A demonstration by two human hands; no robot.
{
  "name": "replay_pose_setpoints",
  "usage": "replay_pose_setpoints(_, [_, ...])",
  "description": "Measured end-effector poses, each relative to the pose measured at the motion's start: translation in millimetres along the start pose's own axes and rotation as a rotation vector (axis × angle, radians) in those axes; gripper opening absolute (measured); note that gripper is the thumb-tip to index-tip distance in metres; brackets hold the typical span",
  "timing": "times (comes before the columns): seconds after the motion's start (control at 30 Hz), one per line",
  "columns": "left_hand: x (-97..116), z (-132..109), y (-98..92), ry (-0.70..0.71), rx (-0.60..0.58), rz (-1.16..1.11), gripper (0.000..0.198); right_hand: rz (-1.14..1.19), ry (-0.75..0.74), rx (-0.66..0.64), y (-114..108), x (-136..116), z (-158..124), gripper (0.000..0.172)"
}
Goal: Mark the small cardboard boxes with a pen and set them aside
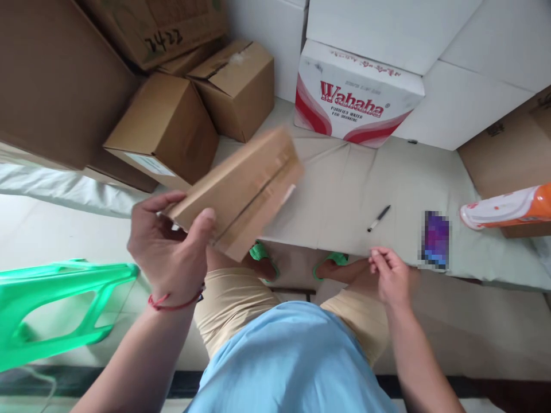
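Note:
My left hand [170, 246] grips a small brown cardboard box [241, 198] by its near end, thumb on top and fingers underneath. The box is tilted in the air over the front edge of the cloth-covered surface [331, 189], slightly blurred, with a taped seam along one face. Close to that edge on the other side, my right hand [391, 275] is closed, thumb and fingertips pressed together; whether they hold anything small cannot be made out. Just beyond it lies a pen [379, 218] with a black cap and a pale barrel. A pixelated phone-like object [435, 240] rests to its right.
Brown cartons [167, 120] are stacked at the back left. A white and red Wahaba water box [357, 97] stands against white boxes [387, 28]. At right lie an orange-and-white cylindrical pack [508, 206] and another carton [512, 149]. A green plastic stool [64, 275] is at left.

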State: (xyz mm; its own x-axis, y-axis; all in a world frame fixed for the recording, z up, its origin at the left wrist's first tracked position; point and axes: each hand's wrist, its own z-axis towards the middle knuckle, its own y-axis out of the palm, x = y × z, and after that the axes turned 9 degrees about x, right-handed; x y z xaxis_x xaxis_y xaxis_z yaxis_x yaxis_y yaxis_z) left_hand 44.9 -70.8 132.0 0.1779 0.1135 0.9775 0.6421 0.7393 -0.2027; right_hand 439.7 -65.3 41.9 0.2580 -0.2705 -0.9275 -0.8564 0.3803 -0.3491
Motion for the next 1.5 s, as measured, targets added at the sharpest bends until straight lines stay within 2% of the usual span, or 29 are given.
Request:
replay_pose_setpoints(0.07, [2,-9,2.5,-0.100,0.037,-0.105,0.044,-0.214,-0.157,0.042,-12,-8,36,0.027])
replay_pose_setpoints(0.1, [2,-10,5.4,-0.187,0.000,-0.140,0.041,-0.421,-0.296,0.030,-16,-14,54,0.027])
replay_pose_setpoints(0.17, [2,-10,12.9,-0.391,-0.179,-0.143,0.041,-0.690,-0.446,-0.016,-19,-25,86,0.034])
replay_pose_setpoints(0.2, [1,-9,17.0,-0.448,-0.246,-0.124,0.042,-0.862,-0.507,-0.061,-18,-30,100,0.040])
replay_pose_setpoints(0.27, [1,-6,25.4,-0.462,-0.351,-0.079,0.044,-1.174,-0.580,-0.159,-14,-40,119,0.051])
replay_pose_setpoints(0.33, [0,-4,34.8,-0.422,-0.433,-0.059,0.044,-1.397,-0.629,-0.244,-9,-48,132,0.054])
replay_pose_setpoints(0.47, [-7,2,58.0,-0.357,-0.519,-0.090,0.045,-1.461,-0.670,-0.315,-1,-60,140,0.045])
replay_pose_setpoints(0.6, [-11,9,75.7,-0.428,-0.529,-0.153,0.046,-1.516,-0.707,-0.367,-2,-65,140,0.034])
replay_pose_setpoints(0.67, [-8,10,77.5,-0.483,-0.548,-0.164,0.043,-1.547,-0.708,-0.319,-9,-66,138,0.031])
replay_pose_setpoints(0.7, [-6,9,76.5,-0.516,-0.568,-0.163,0.041,-1.555,-0.703,-0.255,-15,-66,136,0.032])
replay_pose_setpoints(0.77, [0,7,72.2,-0.623,-0.649,-0.160,0.039,-1.510,-0.677,-0.066,-29,-67,131,0.030])
replay_pose_setpoints(0.83, [4,5,66.5,-0.761,-0.764,-0.182,0.038,-1.322,-0.654,0.135,-46,-68,123,0.024])
replay_pose_setpoints(0.9, [5,3,61.0,-0.881,-0.860,-0.235,0.040,-1.006,-0.636,0.319,-60,-67,109,0.016])
replay_pose_setpoints(1.0, [-1,-1,54.3,-0.990,-0.868,-0.297,0.040,-0.435,-0.545,0.483,-70,-59,78,0.017])
replay_pose_setpoints(1.07, [-7,-6,50.7,-1.101,-0.841,-0.313,0.039,-0.132,-0.456,0.516,-70,-51,55,0.019])
replay_pose_setpoints(1.17, [-16,-18,45.3,-1.268,-0.818,-0.363,0.039,0.125,-0.312,0.553,-68,-39,25,0.018])
replay_pose_setpoints(1.23, [-18,-29,41.5,-1.301,-0.791,-0.403,0.037,0.210,-0.217,0.525,-68,-36,13,0.021])
replay_pose_setpoints(1.3, [-17,-40,38.4,-1.276,-0.789,-0.407,0.038,0.247,-0.172,0.449,-67,-39,6,0.028])
replay_pose_setpoints(1.37, [-11,-50,37.0,-1.198,-0.841,-0.402,0.048,0.258,-0.216,0.381,-63,-46,3,0.035])
replay_pose_setpoints(1.5, [4,-62,40.7,-1.023,-0.982,-0.439,0.081,0.278,-0.467,0.324,-44,-62,-1,0.037])
